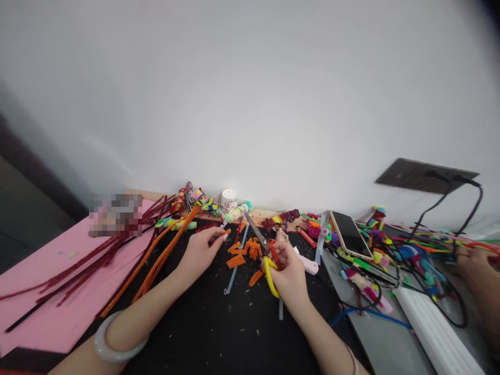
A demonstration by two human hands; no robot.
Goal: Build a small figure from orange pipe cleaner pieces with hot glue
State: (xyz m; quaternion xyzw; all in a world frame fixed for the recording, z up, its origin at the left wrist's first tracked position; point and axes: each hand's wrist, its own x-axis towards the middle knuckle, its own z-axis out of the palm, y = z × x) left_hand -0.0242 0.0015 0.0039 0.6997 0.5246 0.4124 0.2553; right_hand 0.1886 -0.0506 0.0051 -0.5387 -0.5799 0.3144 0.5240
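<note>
My left hand (201, 252) pinches a short orange pipe cleaner piece (227, 232) between thumb and fingertips. In my right hand (289, 268) is a pair of scissors (270, 276) with yellow and red handles, the blades pointing up and to the left, near the piece but apart from it. Several cut orange pieces (236, 260) lie on the black tabletop (219, 333) between my hands. Long orange pipe cleaners (167, 256) stretch diagonally left of my left hand. Just behind my right hand, a pink tool handle (310, 265) shows only in part.
Dark red pipe cleaners (103, 258) lie across a pink sheet (35, 297). A white cup (229, 199) stands by the wall. To the right are a phone (351, 235), cables, a white power strip (437, 330) and bundled pipe cleaners. Another person's hand (478, 268) is at the right edge.
</note>
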